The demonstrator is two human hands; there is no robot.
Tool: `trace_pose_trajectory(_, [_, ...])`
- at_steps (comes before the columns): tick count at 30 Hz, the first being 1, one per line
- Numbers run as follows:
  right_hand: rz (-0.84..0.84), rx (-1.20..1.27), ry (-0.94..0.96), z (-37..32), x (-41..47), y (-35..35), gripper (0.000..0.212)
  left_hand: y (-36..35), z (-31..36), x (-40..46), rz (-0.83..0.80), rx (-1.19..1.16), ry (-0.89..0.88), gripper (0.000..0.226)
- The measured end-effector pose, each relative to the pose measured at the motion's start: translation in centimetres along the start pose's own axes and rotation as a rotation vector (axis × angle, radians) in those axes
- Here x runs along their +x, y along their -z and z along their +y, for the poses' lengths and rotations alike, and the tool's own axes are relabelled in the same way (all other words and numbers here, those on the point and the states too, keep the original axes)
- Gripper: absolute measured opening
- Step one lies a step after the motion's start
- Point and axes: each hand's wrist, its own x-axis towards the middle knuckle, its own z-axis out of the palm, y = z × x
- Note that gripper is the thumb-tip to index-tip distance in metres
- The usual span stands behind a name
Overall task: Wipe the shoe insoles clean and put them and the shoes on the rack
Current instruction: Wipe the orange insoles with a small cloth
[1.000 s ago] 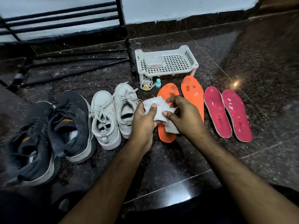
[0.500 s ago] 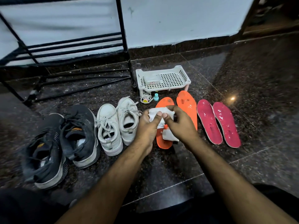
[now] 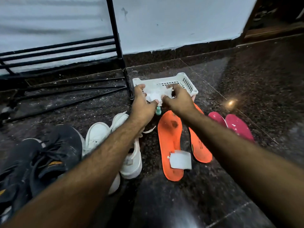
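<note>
While a folded wipe (image 3: pixel 180 159) now lies dropped on the near orange insole (image 3: pixel 170 145), left hand (image 3: pixel 142 102) and right hand (image 3: pixel 178 100) are reaching forward, pinching a crumpled wipe (image 3: pixel 155 94) over the white basket (image 3: pixel 187 83); wiping not begun, rack (image 3: pixel 118 46) waiting.

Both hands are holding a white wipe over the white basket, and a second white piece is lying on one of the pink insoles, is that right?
Not quite. The head view shows the second white piece lying on an orange insole, not a pink one. The rest stands: the left hand and right hand hold the white wipe over the white basket.

Floor (image 3: pixel 246 79) (dark granite): shoes (image 3: pixel 65 153), insoles (image 3: pixel 170 137).
</note>
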Motion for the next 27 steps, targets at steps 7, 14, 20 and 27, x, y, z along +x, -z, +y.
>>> trace_pose_trajectory(7, [0.042, -0.096, -0.025, 1.2, 11.0, -3.2, 0.04, -0.3, -0.9, 11.8, -0.073, 0.464, -0.027, 0.045])
trace_pose_trajectory(14, [0.022, -0.225, -0.015, 4.2, 14.3, -5.4, 0.029, -1.4, -3.7, 14.4, -0.138, 0.849, -0.086, 0.042])
trace_pose_trajectory(20, [0.039, -0.033, 0.051, 1.8, 14.4, -5.7, 0.017, -0.2, -4.2, 14.7, -0.074, 0.749, -0.205, 0.052])
trace_pose_trajectory(27, [0.032, -0.085, 0.048, 1.1, 14.5, -6.8, 0.019, 0.9, -3.6, 14.8, -0.068, 0.867, -0.255, 0.047])
